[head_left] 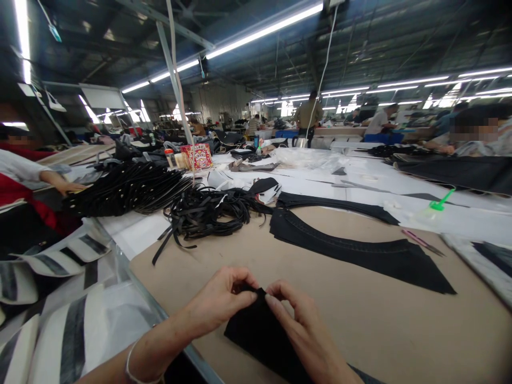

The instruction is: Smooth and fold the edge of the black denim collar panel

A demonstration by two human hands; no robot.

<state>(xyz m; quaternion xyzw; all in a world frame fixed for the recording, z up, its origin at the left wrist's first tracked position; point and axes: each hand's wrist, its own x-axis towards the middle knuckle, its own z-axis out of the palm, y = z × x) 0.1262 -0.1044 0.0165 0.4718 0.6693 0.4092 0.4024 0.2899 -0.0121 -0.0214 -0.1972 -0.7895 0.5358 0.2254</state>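
Observation:
Low in the centre of the head view, a black fabric piece (262, 333) lies on a brown board (192, 277). My left hand (226, 296) pinches its top corner between thumb and fingers. Right beside it, my right hand (292, 309) grips the same corner, the fingertips of both hands nearly touching. The lower part of the fabric passes behind my right hand and wrist. Beyond my hands, curved black fabric pieces (352, 250) are stacked on the board. A tangled heap of black strips (212, 213) lies at the board's far left.
Pink-handled snips (422, 241) and a bottle with a green nozzle (440, 202) are at the right. A pile of black pieces (132, 186) lies at the left, near another person's hand (66, 184). Striped fabric (74, 325) hangs beside the table's left edge.

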